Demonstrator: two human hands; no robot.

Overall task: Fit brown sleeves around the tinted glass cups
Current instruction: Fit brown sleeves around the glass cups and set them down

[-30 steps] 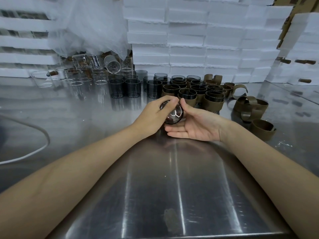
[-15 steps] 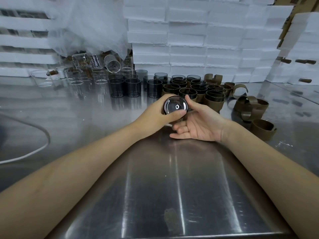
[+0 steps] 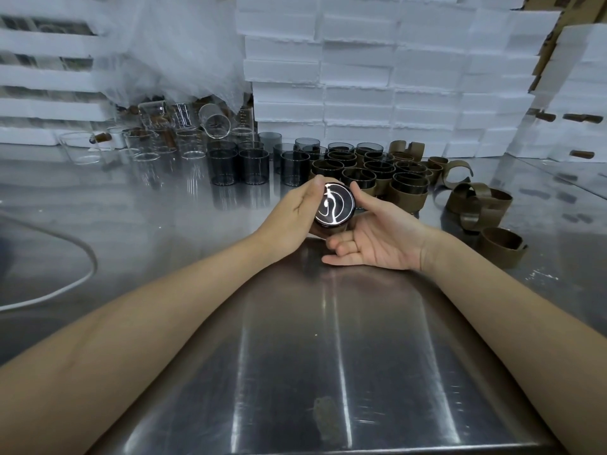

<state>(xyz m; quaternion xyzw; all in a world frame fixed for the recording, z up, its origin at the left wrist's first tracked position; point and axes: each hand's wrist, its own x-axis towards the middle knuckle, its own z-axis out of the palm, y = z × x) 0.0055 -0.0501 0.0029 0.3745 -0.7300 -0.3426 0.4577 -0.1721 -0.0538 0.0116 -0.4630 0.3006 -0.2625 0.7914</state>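
Over the tabletop (image 3: 328, 339), head view: the tinted glass cup (image 3: 334, 205) sits between both hands. L hand (image 3: 289, 215) has its grip curled round the cup's left side. R hand (image 3: 377, 238) holds it w/ thumb on the side, fingers under. Since 1 s ago the cup has tipped up, and its round bottom now faces us. Brown shows under it, so a sleeve is prob. going on. More brown sleeves (image 3: 476, 205) wait at right.

I read the tinted cup (image 3: 334, 206) as smoky dark grey, white glare squiggles across its base. The loose sleeves (image 3: 478, 205) are olive-brown. Foam blocks (image 3: 377, 77) and cable (image 3: 94, 266) are white; the desk (image 3: 328, 356) is silver-grey steel, streaked with pale reflections.
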